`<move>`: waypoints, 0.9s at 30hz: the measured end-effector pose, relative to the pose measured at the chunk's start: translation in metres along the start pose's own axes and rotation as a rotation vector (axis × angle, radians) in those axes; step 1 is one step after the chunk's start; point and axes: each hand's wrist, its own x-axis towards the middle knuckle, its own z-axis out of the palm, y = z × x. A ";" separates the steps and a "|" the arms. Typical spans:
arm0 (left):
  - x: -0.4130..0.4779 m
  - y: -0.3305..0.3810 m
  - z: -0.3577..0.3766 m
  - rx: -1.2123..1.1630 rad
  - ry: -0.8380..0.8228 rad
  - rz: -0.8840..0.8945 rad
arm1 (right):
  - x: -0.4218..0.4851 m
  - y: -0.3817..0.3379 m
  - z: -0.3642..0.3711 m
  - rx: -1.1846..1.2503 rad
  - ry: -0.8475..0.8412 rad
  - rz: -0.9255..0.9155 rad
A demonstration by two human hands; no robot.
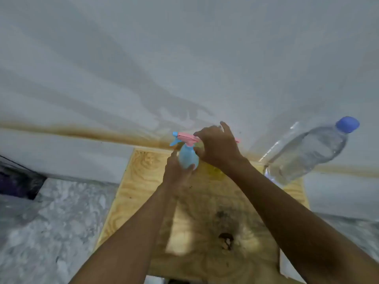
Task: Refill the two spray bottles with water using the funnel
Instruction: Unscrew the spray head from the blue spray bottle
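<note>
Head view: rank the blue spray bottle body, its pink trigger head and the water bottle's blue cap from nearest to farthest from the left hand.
1. blue spray bottle body: gripped by the left hand.
2. pink trigger head: just above it, held by the right hand.
3. blue cap: far right, atop the water bottle.

Spray bottle [187, 158]: pale blue body, pink trigger head, blue nozzle pointing left; staying upright over the far edge of the plywood top [139, 181].
Grip: my left hand [176, 173] is wrapping the body from the near side; my right hand [218, 146] is closing round the neck, just under the head.
Water bottle [307, 152]: clear plastic, blue cap on, sitting at the far right corner, holding plenty of water.
</note>
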 end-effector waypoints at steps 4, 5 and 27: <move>0.020 -0.004 0.007 0.017 0.054 0.084 | 0.028 -0.010 0.011 -0.201 -0.172 -0.013; 0.024 -0.006 0.009 0.006 0.066 0.088 | 0.033 -0.012 0.014 -0.226 -0.152 -0.010; -0.013 0.019 -0.055 -0.230 0.087 0.397 | 0.025 -0.026 -0.026 0.622 -0.033 0.076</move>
